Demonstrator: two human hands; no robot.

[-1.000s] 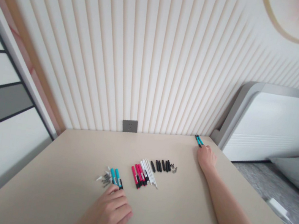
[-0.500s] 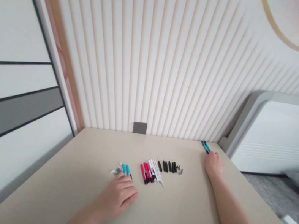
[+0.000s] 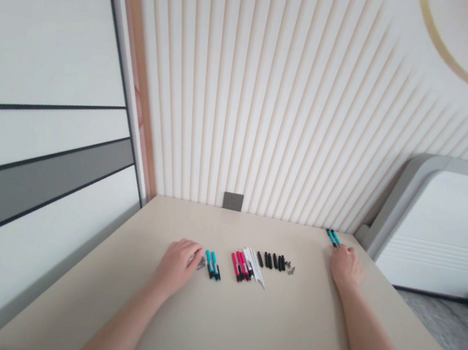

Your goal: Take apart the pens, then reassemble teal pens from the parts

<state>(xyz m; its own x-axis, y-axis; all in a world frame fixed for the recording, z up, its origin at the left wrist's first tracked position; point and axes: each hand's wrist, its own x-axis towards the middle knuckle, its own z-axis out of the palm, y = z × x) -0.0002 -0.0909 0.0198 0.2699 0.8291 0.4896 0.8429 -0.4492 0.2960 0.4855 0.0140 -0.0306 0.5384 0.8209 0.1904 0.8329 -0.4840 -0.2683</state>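
My left hand (image 3: pixel 178 263) has curled fingers at a small pile of clear and grey pen parts (image 3: pixel 201 263), partly covering it; what lies between the fingertips is hidden. Just right of the pile are two teal pen barrels (image 3: pixel 210 261) with black ends and clips. At the far right of the table, my right hand (image 3: pixel 346 268) is closed at the near end of two teal-and-black pens (image 3: pixel 333 238) lying side by side. Its fingertips pinch the end of one pen and partly hide it.
Mid-table, a row holds red pen barrels (image 3: pixel 240 265), thin white refills (image 3: pixel 254 266), several black grips (image 3: pixel 272 261) and small metal tips (image 3: pixel 290 268). Behind the table (image 3: pixel 216 329) rises a ribbed wall with a dark socket (image 3: pixel 233 201). A grey-white headboard (image 3: pixel 447 224) stands at right.
My left hand has moved from in front of the teal barrels to the left side of the small parts, uncovering the barrels. My right hand stays by the far teal pens. The view has shifted left.
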